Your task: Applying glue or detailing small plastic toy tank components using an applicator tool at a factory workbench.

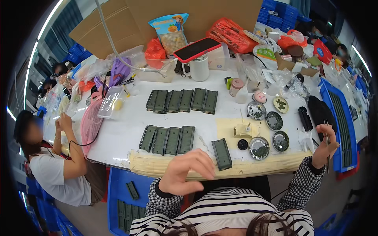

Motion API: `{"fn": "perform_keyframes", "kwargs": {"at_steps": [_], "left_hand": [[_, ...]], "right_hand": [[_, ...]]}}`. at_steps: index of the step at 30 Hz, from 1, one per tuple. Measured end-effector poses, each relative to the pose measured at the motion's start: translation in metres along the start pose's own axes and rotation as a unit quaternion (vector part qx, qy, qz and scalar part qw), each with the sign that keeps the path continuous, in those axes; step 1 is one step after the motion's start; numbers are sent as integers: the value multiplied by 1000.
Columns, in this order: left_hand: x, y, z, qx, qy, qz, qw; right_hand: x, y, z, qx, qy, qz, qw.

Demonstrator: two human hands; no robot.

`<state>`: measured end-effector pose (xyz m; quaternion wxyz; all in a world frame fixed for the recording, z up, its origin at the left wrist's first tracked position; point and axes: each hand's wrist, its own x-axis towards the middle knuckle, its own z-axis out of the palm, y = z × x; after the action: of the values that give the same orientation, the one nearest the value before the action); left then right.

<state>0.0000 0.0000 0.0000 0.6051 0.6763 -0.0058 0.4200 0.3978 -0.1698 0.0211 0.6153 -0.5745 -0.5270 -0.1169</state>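
My left hand [188,171] hovers over the table's front edge, fingers curved and apart, holding nothing. Close to its fingertips lies a single dark green ribbed rectangular plastic part [222,154], slightly tilted. My right hand [326,146] is raised at the right, closed round slim metal tweezers [327,135] that point upward. Several more green parts stand side by side in a back row [182,101] and a front row [167,140]. Between the hands, round metal dishes [258,148] hold small dark pieces. A small black round cap [242,144] sits beside them.
A tape-covered block with a peg [246,129] stands by the dishes. Behind are a white mug [199,69] under a red-cased phone [197,50], and snack bags. Blue trays of green parts flank me, one low left [113,196], one right [334,118]. Another person [59,169] works at left.
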Motion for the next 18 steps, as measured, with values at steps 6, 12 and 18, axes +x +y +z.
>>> {"fn": "perform_keyframes", "kwargs": {"at_steps": [6,12,18], "left_hand": [[-17,-18,4,234,117,-143,954],[-25,-45,29,364,98,-156,913],[-12,-66,66,567,108,-164,800]], "right_hand": [[-26,-26,8,-1,4,63,998],[-44,-44,30,-31,-99,140,985],[-36,-21,44,9,-195,132,972]]}}
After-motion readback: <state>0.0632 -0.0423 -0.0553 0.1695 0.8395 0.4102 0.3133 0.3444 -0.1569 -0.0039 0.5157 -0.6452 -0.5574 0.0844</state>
